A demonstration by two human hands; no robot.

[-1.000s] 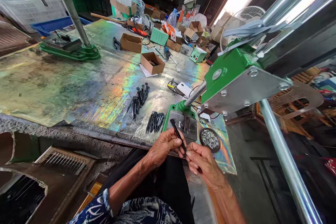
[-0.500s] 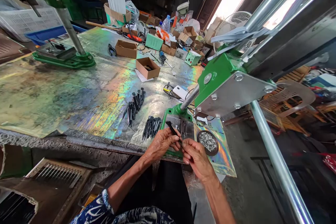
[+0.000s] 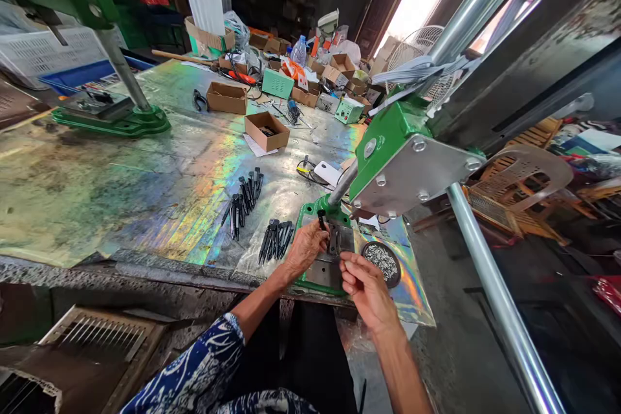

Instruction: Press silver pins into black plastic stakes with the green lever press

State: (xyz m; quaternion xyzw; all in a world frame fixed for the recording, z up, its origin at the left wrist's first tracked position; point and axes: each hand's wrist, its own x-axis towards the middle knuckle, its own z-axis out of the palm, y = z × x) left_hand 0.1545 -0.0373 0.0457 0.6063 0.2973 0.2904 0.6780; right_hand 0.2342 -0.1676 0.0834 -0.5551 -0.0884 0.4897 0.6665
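My left hand (image 3: 305, 248) is closed on a thin black rod (image 3: 321, 218) and holds it over the grey metal plate (image 3: 326, 265) at the base of the green hand press (image 3: 388, 155). My right hand (image 3: 365, 284) hovers just right of the plate, fingers curled together; whether anything is in them is too small to tell. A round dark dish of small metal pins (image 3: 382, 262) sits right of the plate. Two loose bundles of black rods (image 3: 275, 239) (image 3: 244, 200) lie on the iridescent bench to the left.
A second green press (image 3: 111, 118) stands at the far left. Open cardboard boxes (image 3: 266, 130), tools, a bottle and green boxes crowd the bench's far end. A white phone with cable (image 3: 327, 173) lies behind the press. A fan (image 3: 417, 52) and a plastic chair (image 3: 524, 174) are on the right.
My left hand has carried the black rod forward from near my right hand onto the press base. My right hand has come apart from the rod. The view has tilted up slightly.
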